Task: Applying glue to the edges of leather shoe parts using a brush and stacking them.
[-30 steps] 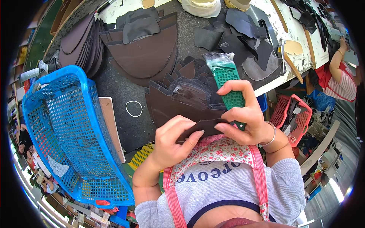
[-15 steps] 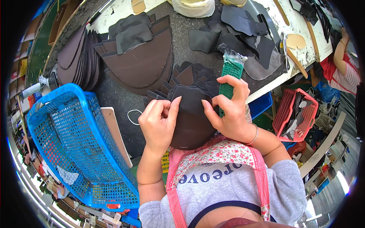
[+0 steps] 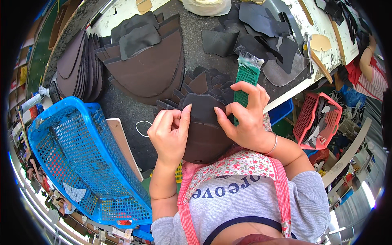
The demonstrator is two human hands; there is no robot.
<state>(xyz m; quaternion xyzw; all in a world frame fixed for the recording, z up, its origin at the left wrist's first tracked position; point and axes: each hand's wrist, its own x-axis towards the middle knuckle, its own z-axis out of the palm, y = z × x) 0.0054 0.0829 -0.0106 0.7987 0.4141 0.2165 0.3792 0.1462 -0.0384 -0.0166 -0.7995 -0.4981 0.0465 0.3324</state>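
Between my hands, close to my apron, is a dark brown rounded leather piece [image 3: 206, 141] with a black leather piece [image 3: 203, 108] across its far end. My left hand [image 3: 168, 132] pinches the left edge of the black piece between thumb and curled fingers. On the opposite edge, my right hand [image 3: 247, 118] presses with its thumb, index finger bent. Just behind lies a fanned pile of dark leather pieces [image 3: 200, 83]. A green plastic mesh holder [image 3: 247, 75], its far end coated in whitish glue, stands beside my right fingers, partly hidden by them.
A blue plastic basket [image 3: 104, 143] stands at my left. Stacked brown leather panels [image 3: 143, 73] and fanned ones [image 3: 79, 69] lie at the far left, black scraps [image 3: 261, 20] at the far right. A pink basket [image 3: 302, 126] is right of the table; another person's arm [image 3: 365, 61] shows beyond.
The view has shifted slightly, so the table things sit a little further left. Both hands keep almost the same grip on the leather edges.
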